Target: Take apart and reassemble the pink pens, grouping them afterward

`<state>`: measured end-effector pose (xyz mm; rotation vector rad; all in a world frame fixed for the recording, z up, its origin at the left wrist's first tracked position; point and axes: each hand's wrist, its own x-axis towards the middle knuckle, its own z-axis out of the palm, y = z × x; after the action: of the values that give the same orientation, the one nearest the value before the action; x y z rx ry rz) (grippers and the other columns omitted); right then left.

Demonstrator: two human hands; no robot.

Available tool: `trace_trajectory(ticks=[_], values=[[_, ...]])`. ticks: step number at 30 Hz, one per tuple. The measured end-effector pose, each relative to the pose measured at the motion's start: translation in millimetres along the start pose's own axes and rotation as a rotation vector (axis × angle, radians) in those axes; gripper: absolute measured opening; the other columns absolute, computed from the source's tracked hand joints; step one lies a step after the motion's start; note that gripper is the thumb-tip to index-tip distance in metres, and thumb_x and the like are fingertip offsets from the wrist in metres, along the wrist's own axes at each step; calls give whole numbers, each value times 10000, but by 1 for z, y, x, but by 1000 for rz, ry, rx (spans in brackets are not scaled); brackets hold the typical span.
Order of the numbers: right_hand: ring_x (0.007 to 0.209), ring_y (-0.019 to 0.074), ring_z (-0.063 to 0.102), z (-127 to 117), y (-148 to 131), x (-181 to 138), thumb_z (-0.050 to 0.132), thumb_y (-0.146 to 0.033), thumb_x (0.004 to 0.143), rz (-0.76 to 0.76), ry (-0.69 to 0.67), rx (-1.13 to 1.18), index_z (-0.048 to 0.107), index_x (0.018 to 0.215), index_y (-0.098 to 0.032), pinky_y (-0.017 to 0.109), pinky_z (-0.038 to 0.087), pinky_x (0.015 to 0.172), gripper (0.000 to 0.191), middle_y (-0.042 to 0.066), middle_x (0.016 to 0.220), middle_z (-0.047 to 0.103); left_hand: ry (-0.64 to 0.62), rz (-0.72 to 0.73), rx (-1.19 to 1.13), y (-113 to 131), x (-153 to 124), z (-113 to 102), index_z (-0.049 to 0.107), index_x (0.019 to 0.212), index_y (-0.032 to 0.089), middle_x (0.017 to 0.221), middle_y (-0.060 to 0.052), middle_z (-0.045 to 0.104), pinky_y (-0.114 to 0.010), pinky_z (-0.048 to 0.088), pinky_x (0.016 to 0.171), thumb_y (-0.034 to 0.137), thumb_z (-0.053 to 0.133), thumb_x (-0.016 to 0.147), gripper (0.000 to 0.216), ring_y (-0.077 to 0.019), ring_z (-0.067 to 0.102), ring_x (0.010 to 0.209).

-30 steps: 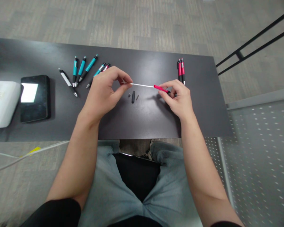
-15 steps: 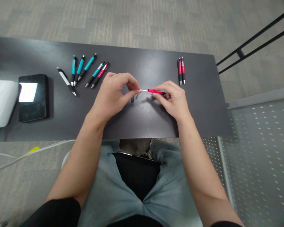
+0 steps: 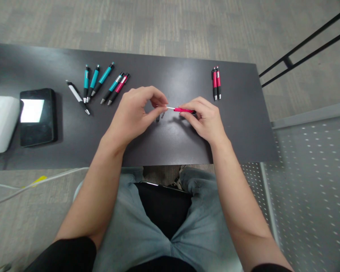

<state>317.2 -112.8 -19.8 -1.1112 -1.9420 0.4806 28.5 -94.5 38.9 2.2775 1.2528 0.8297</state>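
Over the middle of the dark table (image 3: pixel 243 128), my right hand (image 3: pixel 205 119) pinches a red pen barrel (image 3: pixel 184 110). A thin white refill (image 3: pixel 170 108) sticks out of its left end, and my left hand (image 3: pixel 136 111) pinches the refill's tip. Only a short length of refill shows between the two hands. Small dark pen parts (image 3: pixel 160 117) lie on the table just under my fingers, partly hidden.
Several teal, red and white pens (image 3: pixel 102 81) lie at the back left. Two red pens (image 3: pixel 216 83) lie at the back right. A black phone (image 3: pixel 36 115) and a white device (image 3: pixel 1 121) sit at the left. A black rail (image 3: pixel 300 51) stands beyond the right edge.
My hands have come together and the white refill has slid into the red barrel; much less of it shows than a second ago.
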Motion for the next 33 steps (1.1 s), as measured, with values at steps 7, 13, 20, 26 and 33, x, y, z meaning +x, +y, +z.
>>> trace_trajectory(ticks=[7, 13, 20, 26, 33], values=[[768, 218, 605, 6, -1, 1, 803, -688, 1192, 76, -3, 67, 929, 1233, -313, 407, 585, 758, 398, 69, 1103, 843, 33, 0, -104, -3, 0, 6, 798, 1411, 254, 1350, -97, 890, -453, 685, 1130, 337, 914, 1080, 361, -279, 844, 1166], [749, 193, 592, 10, 8, -1, 759, -806, 1184, 75, 140, 111, 908, 1261, -325, 393, 584, 720, 509, 52, 1145, 840, -80, -33, 180, -8, -3, 10, 865, 1209, 284, 1445, -138, 811, -638, 587, 1241, 363, 952, 1061, 189, -383, 788, 1286], [706, 178, 579, 11, 7, 0, 798, -772, 1174, 84, 185, 180, 904, 1227, -313, 409, 558, 668, 475, 57, 1131, 851, -102, -41, 290, -3, -5, 20, 926, 1068, 255, 1428, -169, 795, -743, 516, 1262, 285, 939, 1066, 33, -490, 744, 1411], [695, 185, 565, 9, 6, -1, 829, -769, 1150, 127, 197, 163, 910, 1220, -315, 417, 566, 670, 467, 60, 1125, 855, -101, -24, 252, 0, -3, 20, 888, 1072, 268, 1376, -153, 846, -732, 506, 1257, 266, 799, 1142, 113, -467, 741, 1397], [670, 173, 543, 8, 6, -1, 877, -700, 1129, 96, 185, 142, 936, 1165, -309, 360, 513, 627, 398, 41, 1057, 877, 158, -98, -265, -30, 4, 9, 829, 1303, 292, 1184, -79, 879, -450, 668, 1040, 551, 751, 1220, 283, -280, 817, 1088]])
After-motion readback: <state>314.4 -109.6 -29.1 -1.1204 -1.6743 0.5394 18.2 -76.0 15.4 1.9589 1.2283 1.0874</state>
